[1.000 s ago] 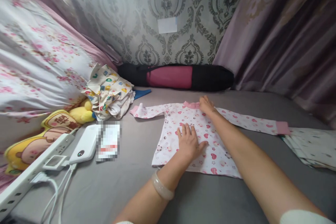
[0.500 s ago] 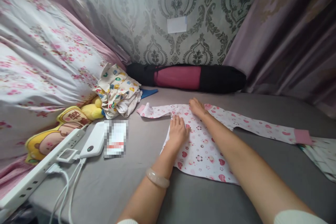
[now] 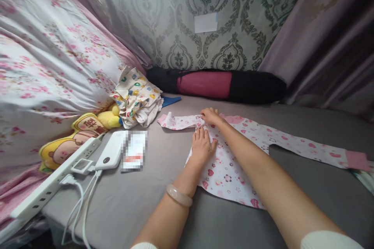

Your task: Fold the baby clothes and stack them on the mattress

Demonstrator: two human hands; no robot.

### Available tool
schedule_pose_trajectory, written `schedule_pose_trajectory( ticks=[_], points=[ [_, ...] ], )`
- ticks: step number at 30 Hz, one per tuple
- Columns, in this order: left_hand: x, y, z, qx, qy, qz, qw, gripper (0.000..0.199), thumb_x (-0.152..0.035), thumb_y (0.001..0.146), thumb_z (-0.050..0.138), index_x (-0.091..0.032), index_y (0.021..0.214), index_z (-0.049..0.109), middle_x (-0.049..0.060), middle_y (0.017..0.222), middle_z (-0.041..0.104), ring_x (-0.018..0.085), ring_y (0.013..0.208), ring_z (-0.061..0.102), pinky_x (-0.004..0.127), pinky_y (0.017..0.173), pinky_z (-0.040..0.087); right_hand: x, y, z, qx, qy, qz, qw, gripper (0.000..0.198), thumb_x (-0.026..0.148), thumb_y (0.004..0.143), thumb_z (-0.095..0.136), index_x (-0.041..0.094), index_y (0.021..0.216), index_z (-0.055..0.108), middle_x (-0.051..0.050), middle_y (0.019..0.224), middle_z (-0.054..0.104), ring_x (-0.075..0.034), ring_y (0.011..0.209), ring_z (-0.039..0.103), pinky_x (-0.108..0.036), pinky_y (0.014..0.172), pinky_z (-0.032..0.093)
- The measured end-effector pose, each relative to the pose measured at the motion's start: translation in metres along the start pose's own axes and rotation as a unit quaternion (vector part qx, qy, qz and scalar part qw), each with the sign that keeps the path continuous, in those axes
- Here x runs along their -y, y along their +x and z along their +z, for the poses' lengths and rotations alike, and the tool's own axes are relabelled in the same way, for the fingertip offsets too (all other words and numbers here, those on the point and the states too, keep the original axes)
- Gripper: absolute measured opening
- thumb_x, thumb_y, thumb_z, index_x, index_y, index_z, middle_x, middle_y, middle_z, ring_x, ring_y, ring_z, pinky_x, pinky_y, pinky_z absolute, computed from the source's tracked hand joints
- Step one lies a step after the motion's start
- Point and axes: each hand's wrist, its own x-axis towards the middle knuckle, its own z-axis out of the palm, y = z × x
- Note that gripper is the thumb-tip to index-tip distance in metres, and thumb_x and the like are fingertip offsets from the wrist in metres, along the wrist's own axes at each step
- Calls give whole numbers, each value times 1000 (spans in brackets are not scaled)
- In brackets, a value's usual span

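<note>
A child's long-sleeved shirt (image 3: 227,169), white with pink hearts and flowers, lies spread out with pink cuffs and a pink collar. My left hand (image 3: 202,144) rests flat on its left side below the armpit, fingers stretched out. At the top edge, where the left sleeve meets the shoulder, my right hand (image 3: 210,116) has its fingers bent and closed on the fabric. My right forearm crosses over the body of the shirt and hides part of it. The right sleeve (image 3: 306,148) stretches out to the right.
On the left are a power strip (image 3: 55,181) with cables, a white power bank (image 3: 112,151), a blurred packet (image 3: 134,151), a yellow plush toy (image 3: 64,148) and crumpled printed clothes (image 3: 137,97). A black and pink rolled bag (image 3: 204,84) lies along the wall. Another cloth (image 3: 366,179) sits at far right.
My right hand has moved left along the shirt's top edge, from near the collar to the left shoulder. My left hand stays flat on the shirt. The view has shifted slightly.
</note>
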Motion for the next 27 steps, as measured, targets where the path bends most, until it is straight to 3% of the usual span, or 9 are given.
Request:
schedule_pose_trajectory(
  ticks=[10, 14, 18, 22, 27],
  points=[
    [3, 5, 7, 18, 20, -29, 999, 68, -48, 95, 29, -2, 146, 32, 21, 155, 25, 31, 145, 21, 50, 117, 20, 12, -10, 28, -114, 39, 72, 990, 32, 27, 100, 34, 18, 120, 58, -13, 122, 57, -24, 114, 49, -34, 94, 34],
    [6, 4, 6, 30, 38, -25, 999, 67, -46, 96, 28, -3, 147, 31, 20, 155, 25, 30, 145, 20, 49, 117, 18, 13, -31, 31, -120, 66, 42, 990, 38, 16, 98, 34, 15, 133, 49, -13, 132, 51, -21, 120, 47, -30, 99, 34],
    [9, 1, 4, 37, 57, 1, 998, 70, -50, 95, 27, -2, 146, 30, 22, 155, 24, 31, 145, 18, 50, 117, 17, -2, -76, 27, -85, 96, -10, 992, 47, 18, 96, 40, 11, 142, 38, -15, 145, 41, -19, 131, 39, -28, 105, 32],
    [9, -1, -2, 62, 47, 23, 997, 79, -61, 92, 30, -3, 146, 28, 23, 155, 22, 33, 146, 15, 52, 117, 14, -31, -140, 18, -27, 109, -38, 993, 44, 26, 97, 38, 14, 139, 46, -12, 147, 42, -19, 137, 35, -31, 111, 27],
    [16, -5, -15, 88, 3, 43, 995, 59, -51, 93, 38, -9, 134, 41, 21, 154, 27, 32, 144, 21, 51, 116, 17, -72, -227, 1, 48, 118, -42, 991, 48, 28, 93, 42, 19, 139, 48, -7, 152, 36, -22, 142, 27, -38, 116, 22]
  ],
)
